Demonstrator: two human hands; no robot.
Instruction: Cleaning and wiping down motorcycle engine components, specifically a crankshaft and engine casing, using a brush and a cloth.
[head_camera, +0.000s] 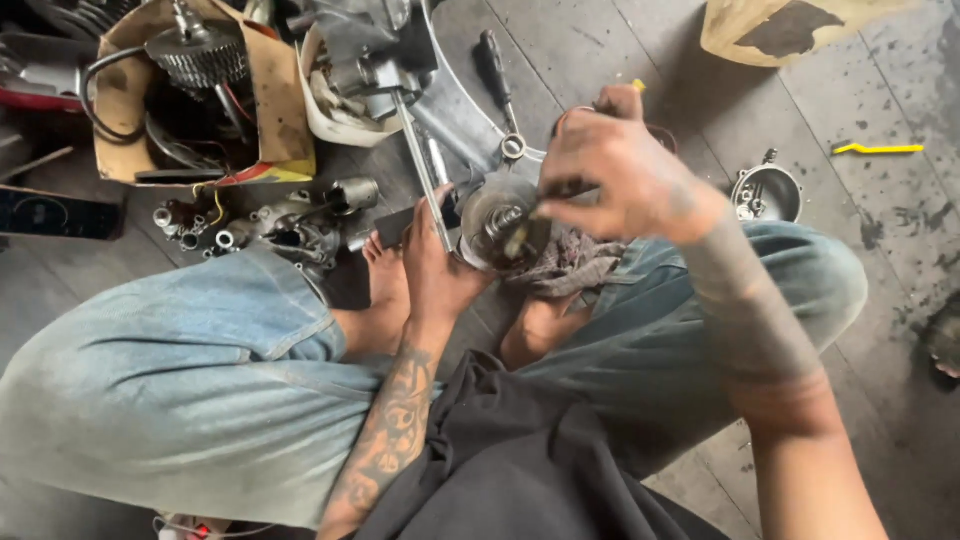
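The round metal engine part (497, 222) was steadied on the floor between the bare feet, gripped at its rim by the left hand (432, 262); the right hand (612, 172) was closed around what was probably a screwdriver (530, 225), worked into its centre.

A cardboard box (275, 110) holds a toothed gear (200, 55); a yellow tool (880, 149) and round metal cover (768, 192) lie on the floor (620, 50).
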